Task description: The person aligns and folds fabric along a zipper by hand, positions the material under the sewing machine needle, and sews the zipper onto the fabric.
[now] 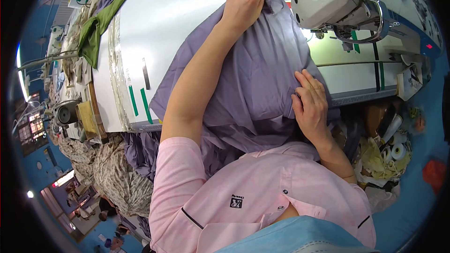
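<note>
A wide piece of purple fabric point(276, 56) lies over the white table and hangs over its near edge. My left hand point(243, 7) is at the far end of the cloth, its fingers closed on a bunched corner. Nearer my body, at the cloth's right side, my right hand point(311, 107) has thumb and forefinger pinched on a small fold, with other fingers stretched over the fabric. A white sewing machine head point(323, 0) stands to the right of my left hand, its needle area lit.
The white table point(150, 33) carries green and dark tape strips. Green cloth point(91, 35) hangs at the left, above patterned fabric piles point(112, 173). A bag of scraps and spools point(384, 159) is below right. People appear far off at lower left.
</note>
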{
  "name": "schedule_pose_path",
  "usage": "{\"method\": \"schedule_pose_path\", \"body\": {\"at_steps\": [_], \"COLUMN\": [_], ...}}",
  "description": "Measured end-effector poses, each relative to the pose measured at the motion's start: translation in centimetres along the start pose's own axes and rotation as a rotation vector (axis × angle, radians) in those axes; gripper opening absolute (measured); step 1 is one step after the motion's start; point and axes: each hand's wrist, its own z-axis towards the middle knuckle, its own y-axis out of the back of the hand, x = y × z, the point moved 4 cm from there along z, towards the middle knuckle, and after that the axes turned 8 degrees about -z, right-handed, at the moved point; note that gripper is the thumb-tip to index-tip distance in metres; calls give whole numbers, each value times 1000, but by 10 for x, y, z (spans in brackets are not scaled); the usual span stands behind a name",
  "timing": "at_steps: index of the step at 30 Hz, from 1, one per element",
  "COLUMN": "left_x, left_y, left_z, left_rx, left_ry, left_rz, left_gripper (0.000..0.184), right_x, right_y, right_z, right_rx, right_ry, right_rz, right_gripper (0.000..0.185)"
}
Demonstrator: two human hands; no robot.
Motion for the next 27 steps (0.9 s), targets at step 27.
{"method": "schedule_pose_path", "body": {"at_steps": [27], "left_x": [-85], "left_y": [17], "left_z": [-52], "left_rx": [412], "left_ry": [-571], "left_rz": [159], "left_gripper": [23], "right_x": [-2], "right_y": [-1], "right_z": [0], "right_rx": [9], "right_ry": [15], "right_rz": [-9], "right_gripper": [12]}}
